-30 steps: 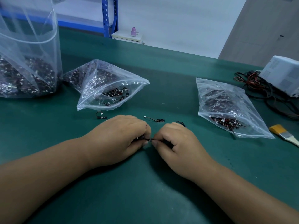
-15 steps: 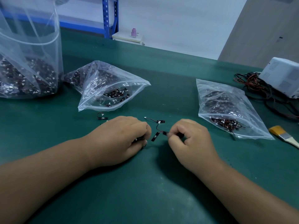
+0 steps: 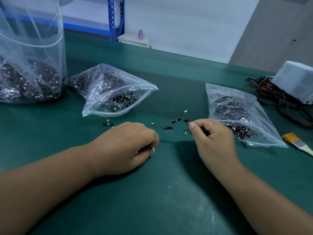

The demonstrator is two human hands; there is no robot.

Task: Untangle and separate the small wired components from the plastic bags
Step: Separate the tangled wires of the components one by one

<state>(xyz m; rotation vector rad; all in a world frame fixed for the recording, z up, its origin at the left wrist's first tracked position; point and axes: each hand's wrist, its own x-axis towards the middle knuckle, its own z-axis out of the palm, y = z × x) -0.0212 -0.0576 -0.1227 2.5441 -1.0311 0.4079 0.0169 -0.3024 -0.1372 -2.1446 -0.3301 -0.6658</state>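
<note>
My right hand (image 3: 211, 138) pinches a small wired component (image 3: 182, 117) by its wire and holds it just above the green mat. My left hand (image 3: 128, 145) rests on the mat with its fingers curled round a dark clump of wired components (image 3: 147, 148); most of the clump is hidden. One loose component (image 3: 165, 127) lies between my hands and another (image 3: 106, 122) lies by the middle bag. Three clear plastic bags hold more components: a large one (image 3: 30, 70) at far left, an open one (image 3: 115, 94) in the middle, one (image 3: 237, 112) at right.
A yellow-bristled brush (image 3: 298, 143) lies at the right edge. Behind it a grey box (image 3: 296, 80) sits with tangled dark cables (image 3: 271, 95). The green mat (image 3: 160, 192) covers the table. A blue shelf post (image 3: 116, 17) stands beyond the far edge.
My right hand has pulled away to the right and up, drawing one component free of the clump. My left hand stayed in place on the mat.
</note>
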